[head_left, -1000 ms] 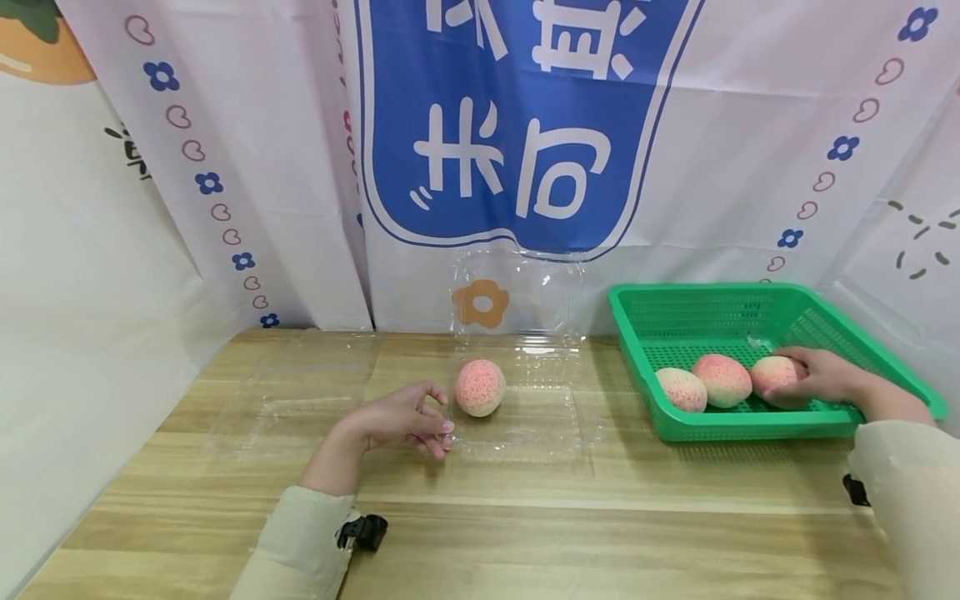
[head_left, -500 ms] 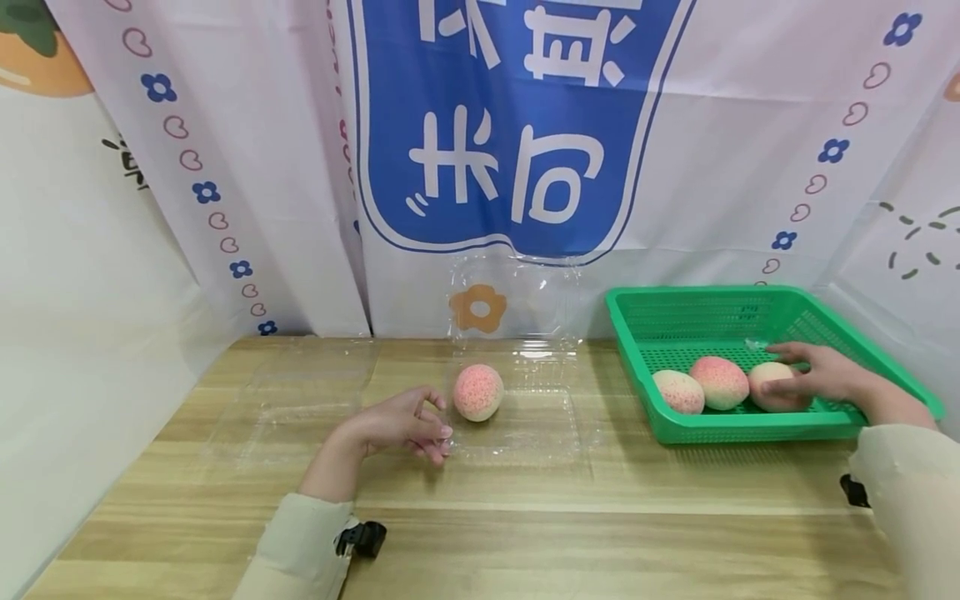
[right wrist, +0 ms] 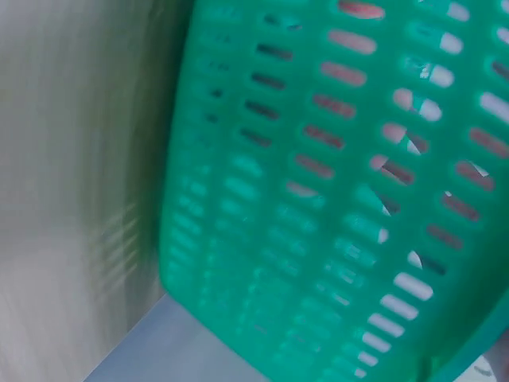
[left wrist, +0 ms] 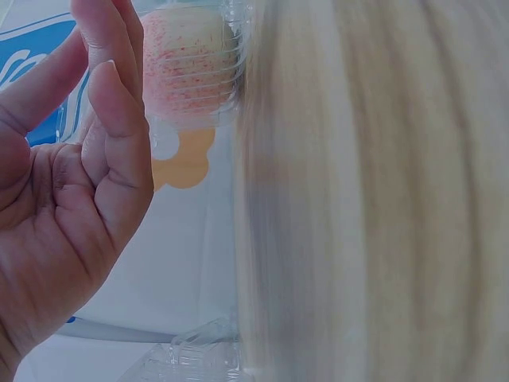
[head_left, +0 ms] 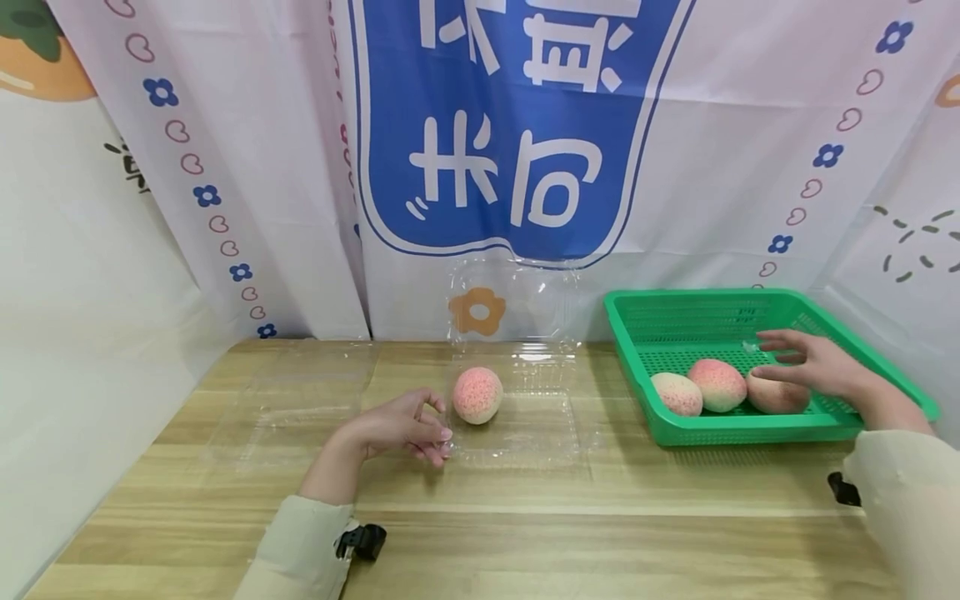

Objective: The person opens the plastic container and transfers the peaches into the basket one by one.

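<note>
My right hand hovers over the green basket, fingers extended and spread over the rightmost peach. Two more pink-and-cream peaches, one speckled and one rosier, lie beside it along the basket's front. In the right wrist view the basket's slotted wall hides that hand's fingers. My left hand has its fingers loosely bent, fingertips right at the left edge of an unlidded clear plastic clamshell box. One peach sits in the box's left part; the left wrist view shows this peach behind the clear wall.
Another clear plastic box lies on the wooden table at the left. The clamshell's raised lid leans near the printed curtain at the back. A small clear scrap lies in the basket.
My right hand has loosened from the rightmost peach, its fingers straightening and shifting a little up and left. That peach has turned slightly. My left hand stays by the box.
</note>
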